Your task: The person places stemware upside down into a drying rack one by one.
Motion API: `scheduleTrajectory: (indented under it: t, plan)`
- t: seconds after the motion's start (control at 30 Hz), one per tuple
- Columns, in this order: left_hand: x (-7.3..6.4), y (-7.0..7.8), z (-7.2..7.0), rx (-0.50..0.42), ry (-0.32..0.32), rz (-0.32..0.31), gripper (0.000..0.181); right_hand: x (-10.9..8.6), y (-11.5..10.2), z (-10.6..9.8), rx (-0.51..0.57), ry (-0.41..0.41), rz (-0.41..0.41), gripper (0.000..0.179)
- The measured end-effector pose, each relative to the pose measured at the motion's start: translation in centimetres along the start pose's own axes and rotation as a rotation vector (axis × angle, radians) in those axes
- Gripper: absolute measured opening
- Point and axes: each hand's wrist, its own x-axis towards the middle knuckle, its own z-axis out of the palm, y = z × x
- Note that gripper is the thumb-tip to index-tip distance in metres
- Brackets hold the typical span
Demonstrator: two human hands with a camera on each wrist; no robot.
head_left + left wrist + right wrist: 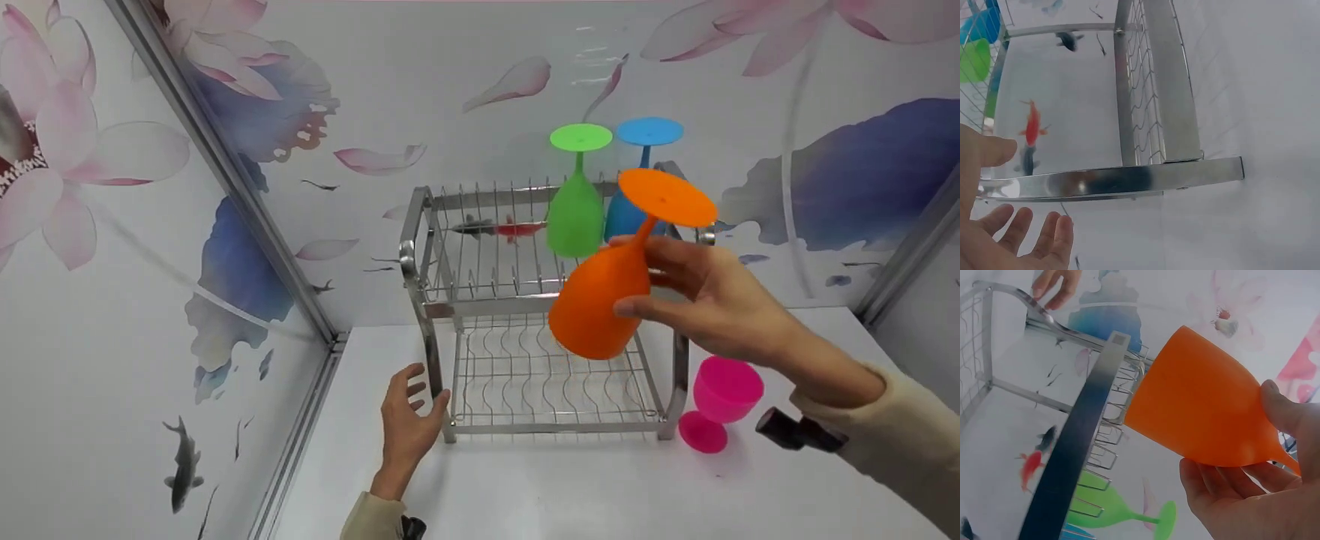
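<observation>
My right hand (720,300) grips an orange wine glass (600,300) by its lower bowl and stem, tilted with the foot upward, in front of the upper tier of a metal dish rack (495,307). A green wine glass (576,214) and a blue wine glass (649,133) stand upside down on that tier at the back right; the orange one partly hides the blue. By the rack's left front post is my left hand (412,424), fingers parted around the post. In the left wrist view, thumb and fingers (1055,239) lie on either side of the metal bar (1112,181).
A pink wine glass (727,390) is on the white table (570,487) at the rack's right front foot. The lower tier (555,375) has wavy wires. Behind stands a wall (450,67) printed with flowers and fish; another panel (112,300) closes the left side.
</observation>
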Motion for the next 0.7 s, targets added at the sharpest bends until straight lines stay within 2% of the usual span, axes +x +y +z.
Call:
scheduleTrajectory:
  t: [0.13,0.27,0.43,0.6,0.7]
  plan:
    - [0.0,-0.6,0.6,-0.030,-0.039,-0.066,0.056,2.5,-1.7,-0.8,-0.063,-0.031,-0.004,0.057]
    - [-0.1,-1.1,1.2,-0.058,-0.062,-0.115,0.052,4.3,-3.5,-1.1,-0.088,-0.043,0.028,0.055]
    - [0.1,-1.5,1.5,-0.084,-0.043,-0.129,0.047,6.2,-5.5,-0.7,-0.113,-0.048,0.033,0.051]
    - [0.4,-1.5,1.3,-0.038,-0.036,-0.138,0.044,8.6,-6.7,-0.1,-0.164,-0.031,0.030,0.049]
    - [0.5,-1.4,1.3,-0.008,-0.039,-0.135,0.043,10.4,-6.7,0.1,-0.142,-0.028,0.027,0.049]
